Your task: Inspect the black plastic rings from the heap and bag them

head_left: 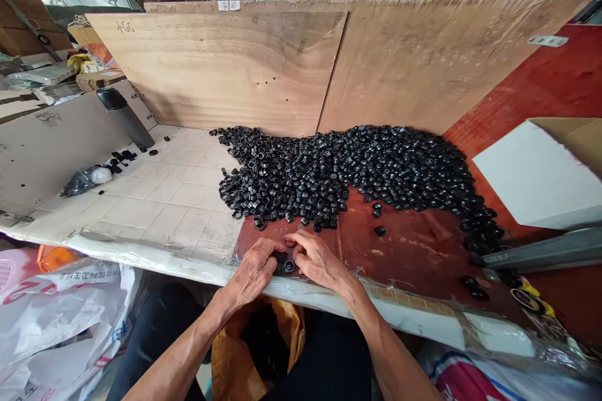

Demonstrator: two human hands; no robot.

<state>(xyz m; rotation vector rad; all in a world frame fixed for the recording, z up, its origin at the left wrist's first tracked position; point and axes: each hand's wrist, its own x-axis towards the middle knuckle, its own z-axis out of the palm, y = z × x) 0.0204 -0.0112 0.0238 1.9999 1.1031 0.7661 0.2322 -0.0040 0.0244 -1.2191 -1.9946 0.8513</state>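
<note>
While your left hand (pixel 256 269) and right hand (pixel 320 258) curl half-open about small black pieces (pixel 288 267) on the surface (pixel 399 247), their grip I cannot tell; the black heap (pixel 399 166) lies at twelve o'clock, an orange bag (pixel 228 360), dark inside, at six, a white box (pixel 531 178) at two.

The left forearm (pixel 188 348) and right forearm (pixel 379 329) were bare as far as they showed, slim and narrowing toward the wrists. The left hand (pixel 255 270) and right hand (pixel 320 258) were bare too. Plain dark trousers (pixel 157 319), bluish-black on the left leg, covered the thighs.
</note>
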